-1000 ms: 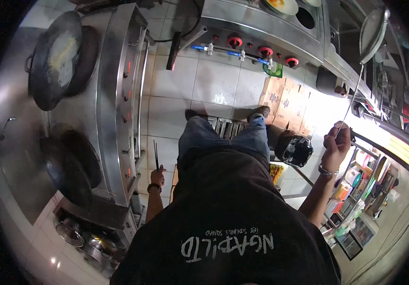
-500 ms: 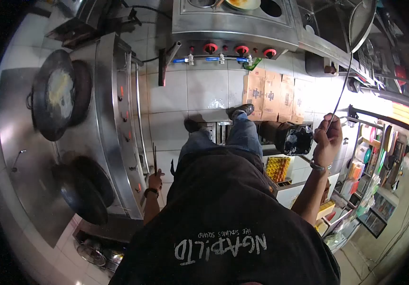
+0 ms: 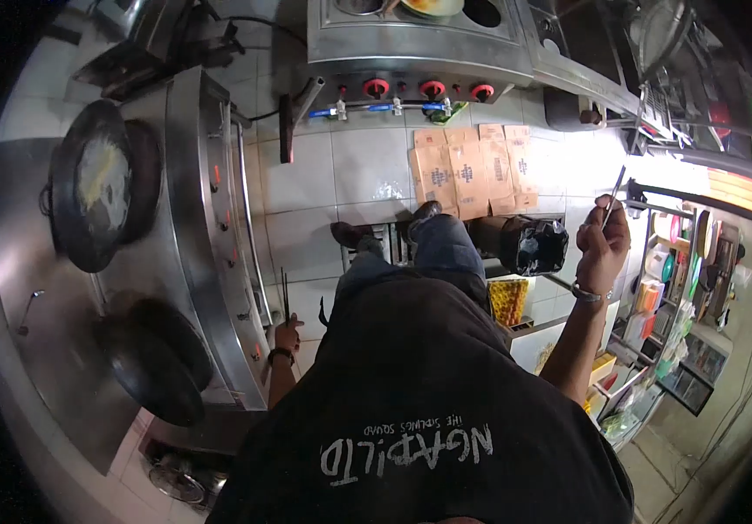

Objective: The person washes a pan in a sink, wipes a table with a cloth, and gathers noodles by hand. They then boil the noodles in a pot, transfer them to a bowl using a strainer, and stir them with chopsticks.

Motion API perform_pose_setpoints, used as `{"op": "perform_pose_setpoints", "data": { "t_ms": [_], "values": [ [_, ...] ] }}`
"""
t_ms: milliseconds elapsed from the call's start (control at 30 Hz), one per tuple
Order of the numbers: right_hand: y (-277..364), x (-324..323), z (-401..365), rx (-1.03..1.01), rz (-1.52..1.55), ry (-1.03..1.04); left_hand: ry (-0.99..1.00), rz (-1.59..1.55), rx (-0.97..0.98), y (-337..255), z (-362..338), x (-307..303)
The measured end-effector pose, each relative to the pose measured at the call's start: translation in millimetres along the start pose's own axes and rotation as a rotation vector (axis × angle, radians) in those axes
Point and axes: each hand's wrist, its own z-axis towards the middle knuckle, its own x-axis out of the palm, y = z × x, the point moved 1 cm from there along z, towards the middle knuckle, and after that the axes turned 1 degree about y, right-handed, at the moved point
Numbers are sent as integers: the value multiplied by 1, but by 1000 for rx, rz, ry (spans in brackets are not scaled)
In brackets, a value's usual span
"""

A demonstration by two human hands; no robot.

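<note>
Your right hand (image 3: 603, 244) is raised near the shelf rack (image 3: 686, 297), grip pinched on the long wire handle of the mesh skimmer (image 3: 659, 31). Your left hand (image 3: 287, 334) is low beside the wok range (image 3: 192, 175), grip closed round dark chopsticks (image 3: 285, 293) pointing away from you

Two dark chopsticks (image 3: 285, 293) are pointing forward as a close pair from the left hand (image 3: 287, 335), just beside the stove (image 3: 210, 236) front. A skimmer (image 3: 660, 35) is tilting away from the right hand (image 3: 604, 246), which is gripping the end of its thin wire handle, with the round mesh head farthest out.
</note>
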Motion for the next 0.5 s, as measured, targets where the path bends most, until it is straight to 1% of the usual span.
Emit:
{"op": "perform_pose_setpoints", "data": {
  "t_ms": [67,100,167,200,333,400,500],
  "values": [
    [6,1,-1,-12,-27,11,106,-222,-116,12,0,0],
    [7,7,0,6,-18,16,83,-156,-79,4,-11,3],
    [5,15,1,7,-21,27,39,-158,-108,22,2,10],
    [5,18,3,0,-23,20,3,-147,-124,22,5,13],
    [10,33,-1,-14,-7,63,12,-85,-93,23,3,15],
    [12,42,-2,-5,-2,83,16,-102,-171,23,5,13],
    [11,52,1,-7,-10,167,-15,-157,-218,20,9,12]
  ]
}}
